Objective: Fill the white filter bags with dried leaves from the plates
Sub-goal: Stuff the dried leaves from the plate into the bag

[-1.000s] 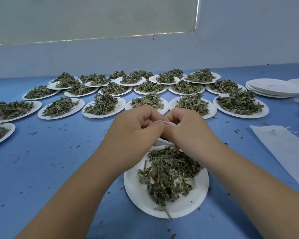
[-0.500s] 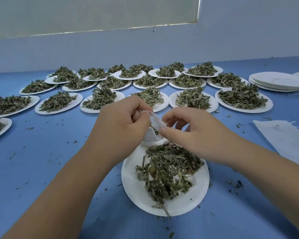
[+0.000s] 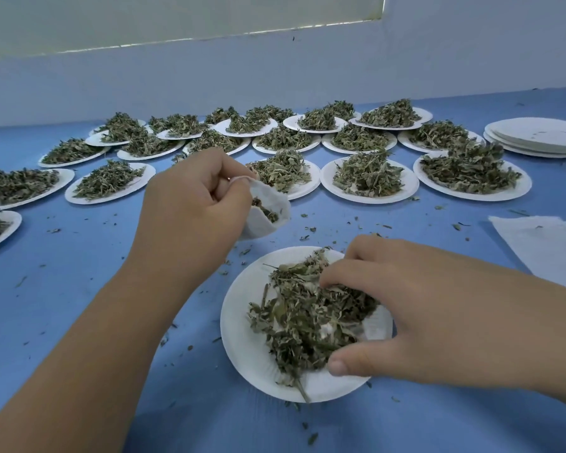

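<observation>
My left hand (image 3: pixel 190 210) pinches the rim of a small white filter bag (image 3: pixel 264 213) and holds it up above the blue table, its mouth open to the right with a few dried leaves inside. Below and to the right, a white paper plate (image 3: pixel 242 341) carries a heap of dried leaves (image 3: pixel 304 315). My right hand (image 3: pixel 438 308) lies over the right side of that heap, fingers and thumb curled round a clump of leaves.
Several white plates heaped with dried leaves (image 3: pixel 370 178) fill the far half of the blue table (image 3: pixel 79 273). A stack of bare plates (image 3: pixel 536 137) sits at the far right. A flat white filter bag (image 3: pixel 546 246) lies at the right edge. Leaf crumbs are scattered about.
My right hand has let go of the bag and dropped onto the leaf heap on the near plate. My left hand alone keeps the bag, lifted up and leftward.
</observation>
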`<state>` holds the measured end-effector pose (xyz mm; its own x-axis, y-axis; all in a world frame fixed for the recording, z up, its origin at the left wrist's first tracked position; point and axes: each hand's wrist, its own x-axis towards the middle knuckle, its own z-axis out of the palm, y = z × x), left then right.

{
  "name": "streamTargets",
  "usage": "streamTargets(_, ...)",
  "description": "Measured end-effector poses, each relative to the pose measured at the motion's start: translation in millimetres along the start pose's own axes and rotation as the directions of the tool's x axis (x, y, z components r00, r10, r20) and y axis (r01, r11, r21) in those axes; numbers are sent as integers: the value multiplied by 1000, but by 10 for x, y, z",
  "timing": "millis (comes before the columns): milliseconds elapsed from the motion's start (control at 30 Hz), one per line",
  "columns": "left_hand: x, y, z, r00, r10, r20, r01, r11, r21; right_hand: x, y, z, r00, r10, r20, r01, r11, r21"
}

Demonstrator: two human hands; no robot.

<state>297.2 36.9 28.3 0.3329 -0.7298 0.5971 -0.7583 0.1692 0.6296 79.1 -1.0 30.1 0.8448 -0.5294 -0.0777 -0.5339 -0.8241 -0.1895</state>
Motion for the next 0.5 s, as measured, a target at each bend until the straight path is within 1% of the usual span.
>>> streamTargets(100, 5, -15, 15, 1000, -26, 7, 26, 1000, 5, 20, -41, 41, 1000, 21, -11, -22, 999, -50)
streamTargets(233, -1, -14, 26, 1000, -19, 21, 18, 1000, 20, 66, -50, 95, 998, 39, -55, -42, 998, -50)
streamTargets(333, -1, -17, 36, 998, -44, 47, 43, 999, 5, 94, -57, 133, 995, 31, -93, -36, 998, -51)
streamTargets(500, -4, -13, 40, 997, -46, 64, 45, 999, 8, 126, -61, 176, 993, 35, -116, -43, 997, -65)
